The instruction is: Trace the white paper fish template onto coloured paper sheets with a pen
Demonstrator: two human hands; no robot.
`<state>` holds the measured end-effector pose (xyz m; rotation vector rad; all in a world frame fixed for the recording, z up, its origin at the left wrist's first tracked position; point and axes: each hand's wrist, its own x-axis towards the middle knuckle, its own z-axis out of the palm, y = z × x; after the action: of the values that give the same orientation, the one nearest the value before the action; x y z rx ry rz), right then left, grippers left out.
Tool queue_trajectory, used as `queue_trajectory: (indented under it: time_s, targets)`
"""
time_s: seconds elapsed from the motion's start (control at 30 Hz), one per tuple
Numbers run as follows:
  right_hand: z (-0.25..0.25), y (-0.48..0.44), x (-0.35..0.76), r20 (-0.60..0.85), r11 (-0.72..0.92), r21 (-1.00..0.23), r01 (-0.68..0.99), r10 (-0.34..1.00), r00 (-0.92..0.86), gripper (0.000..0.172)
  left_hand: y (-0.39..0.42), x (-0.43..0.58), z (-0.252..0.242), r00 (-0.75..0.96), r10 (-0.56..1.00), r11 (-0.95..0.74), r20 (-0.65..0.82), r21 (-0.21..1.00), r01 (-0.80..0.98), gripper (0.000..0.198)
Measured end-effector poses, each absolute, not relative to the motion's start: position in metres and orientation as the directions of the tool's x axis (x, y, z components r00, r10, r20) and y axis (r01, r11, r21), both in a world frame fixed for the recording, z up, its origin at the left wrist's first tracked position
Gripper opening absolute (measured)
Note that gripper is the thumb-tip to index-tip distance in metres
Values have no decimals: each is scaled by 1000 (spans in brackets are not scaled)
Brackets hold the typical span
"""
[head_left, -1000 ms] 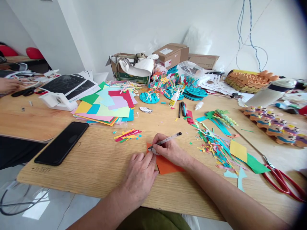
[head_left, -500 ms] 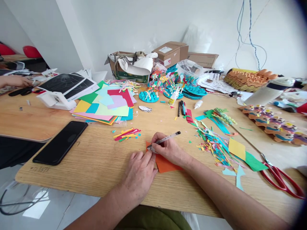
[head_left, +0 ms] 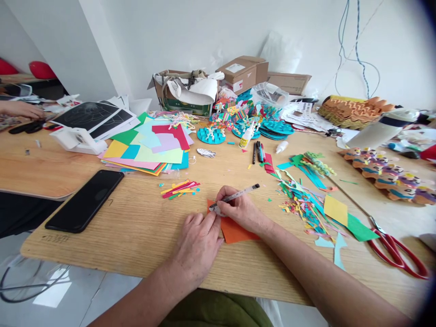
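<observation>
My right hand [head_left: 237, 210] grips a slim pen [head_left: 241, 192] with a clear barrel and dark cap end. The pen's tip is down at the top left corner of an orange sheet of paper [head_left: 236, 230]. A small grey-and-white piece [head_left: 214, 209], partly covered by my fingers, lies on that corner. My left hand [head_left: 199, 240] rests flat with its fingers stretched out, the fingertips touching the piece and the sheet's left edge. Just beyond my hands lie several thin coloured paper strips [head_left: 180, 189].
A black phone [head_left: 85, 200] and a stack of coloured paper [head_left: 160, 156] lie to the left. Paper scraps [head_left: 306, 206], red-handled scissors [head_left: 395, 250] and painted egg cartons [head_left: 391, 175] are on the right. A glue bottle [head_left: 245, 137] stands behind. Another person's hand [head_left: 23, 110] is far left.
The pen's upper end has shifted slightly to the right and upward in my right hand. My left hand stays in place. The other person's hand at far left has moved a little.
</observation>
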<state>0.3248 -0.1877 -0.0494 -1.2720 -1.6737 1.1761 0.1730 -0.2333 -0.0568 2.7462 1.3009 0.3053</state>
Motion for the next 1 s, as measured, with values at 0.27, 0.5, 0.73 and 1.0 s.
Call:
queue_trajectory:
  time_s: [0.27,0.5,0.73,1.0]
  targets:
    - [-50,-188,325,31,134,-922,363,960,-277,2,-233,174,-54,620,774,-633,127,148,760,42]
    - [-52,-188,324,61,171,-905,389,958,-280,2,-233,173,-53,622,772,-636,131,144,758,43]
    - [-54,-187,323,86,187,-906,380,960,-266,4,-232,174,-53,611,784,-621,113,158,768,43]
    - [-55,-187,323,79,172,-919,354,961,-263,4,-233,173,-55,615,779,-626,120,157,763,43]
